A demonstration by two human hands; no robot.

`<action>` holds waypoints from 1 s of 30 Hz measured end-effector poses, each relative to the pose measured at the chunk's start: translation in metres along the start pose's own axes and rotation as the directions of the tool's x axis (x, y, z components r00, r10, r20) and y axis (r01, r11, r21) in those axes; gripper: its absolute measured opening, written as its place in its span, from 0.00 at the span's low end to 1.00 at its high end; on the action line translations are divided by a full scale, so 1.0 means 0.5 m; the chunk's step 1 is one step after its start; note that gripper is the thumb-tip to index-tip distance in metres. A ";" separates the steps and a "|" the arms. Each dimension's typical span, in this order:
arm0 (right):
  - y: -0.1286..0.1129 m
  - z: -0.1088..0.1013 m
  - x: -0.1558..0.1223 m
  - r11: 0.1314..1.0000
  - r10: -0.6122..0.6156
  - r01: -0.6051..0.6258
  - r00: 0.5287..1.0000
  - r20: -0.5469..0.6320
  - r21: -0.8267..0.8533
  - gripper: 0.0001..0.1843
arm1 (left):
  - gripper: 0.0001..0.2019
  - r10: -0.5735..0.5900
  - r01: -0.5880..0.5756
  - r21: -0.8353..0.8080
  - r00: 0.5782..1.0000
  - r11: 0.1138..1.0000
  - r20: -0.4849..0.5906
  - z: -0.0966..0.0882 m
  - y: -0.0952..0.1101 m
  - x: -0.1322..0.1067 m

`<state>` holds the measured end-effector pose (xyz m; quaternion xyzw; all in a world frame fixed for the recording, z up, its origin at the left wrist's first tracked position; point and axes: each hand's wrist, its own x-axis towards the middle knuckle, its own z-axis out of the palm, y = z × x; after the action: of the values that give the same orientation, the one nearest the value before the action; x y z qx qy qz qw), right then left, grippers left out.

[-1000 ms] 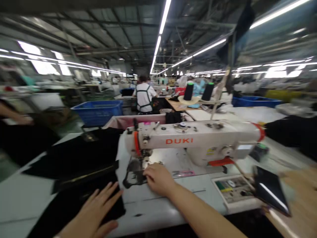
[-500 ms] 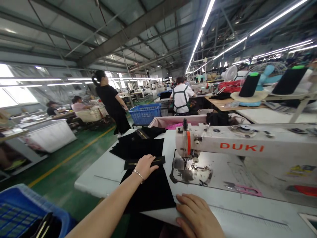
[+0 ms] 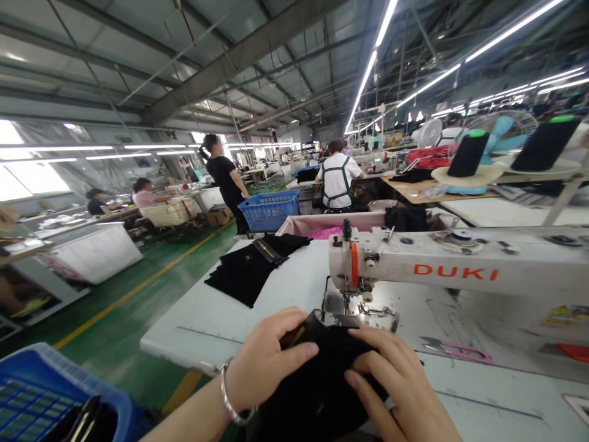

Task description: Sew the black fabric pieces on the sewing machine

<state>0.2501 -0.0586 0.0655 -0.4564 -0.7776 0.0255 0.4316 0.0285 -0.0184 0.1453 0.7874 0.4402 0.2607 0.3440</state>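
A black fabric piece point(image 3: 331, 374) lies bunched in front of the sewing machine's needle area point(image 3: 352, 307). My left hand point(image 3: 276, 350), with a silver bracelet at the wrist, is closed on the left part of this fabric, where a folded dark strip with a gold-toned line shows between thumb and fingers. On the fabric's right side my right hand point(image 3: 396, 374) grips with bent fingers; the fabric's lower end is partly hidden. Both hands are just short of the presser foot. A stack of black fabric pieces point(image 3: 239, 273) lies farther left, topped by a black zipper strip point(image 3: 267, 250).
Pink-handled thread snips point(image 3: 460, 348) lie on the machine bed, right of my right hand. A blue basket point(image 3: 41, 380) is at lower left, another blue basket point(image 3: 269, 210) beyond the table. A person in black point(image 3: 225, 178) stands near it; a seated person point(image 3: 338, 178) faces away.
My left hand has drawn the zippered fabric off the stack toward me and to the right. My right hand has moved up onto it. The standing person has shifted right.
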 end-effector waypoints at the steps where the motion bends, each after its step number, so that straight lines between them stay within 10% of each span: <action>1: -0.003 -0.007 -0.003 1.000 0.022 -0.022 1.000 -0.010 0.012 0.05 | 0.10 -0.042 0.040 -0.101 0.999 0.994 -0.011 0.009 0.005 -0.012; 7: -0.017 -0.039 -0.002 0.998 0.028 -0.030 0.999 0.045 0.059 0.07 | 0.11 -0.189 0.153 -0.410 0.981 0.899 -0.047 0.060 -0.004 -0.044; 13: -0.021 -0.055 0.017 0.994 -0.093 0.094 0.996 0.019 -0.047 0.05 | 0.12 -0.203 0.161 -0.426 0.978 0.890 -0.055 0.074 0.003 -0.052; 23: -0.026 -0.075 0.011 0.981 0.092 -0.133 0.960 0.266 0.142 0.06 | 0.12 -0.190 0.145 -0.443 0.980 0.885 -0.060 0.079 0.010 -0.065; 30: -0.032 -0.077 0.005 0.990 0.089 -0.110 0.972 0.219 0.087 0.06 | 0.09 -0.163 0.110 -0.366 0.980 0.924 -0.117 0.084 0.020 -0.070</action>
<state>0.2651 -0.0797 0.0981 -0.4677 -0.7935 0.1346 0.3654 0.0469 -0.0660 0.1229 0.6576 0.4632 0.3686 0.4660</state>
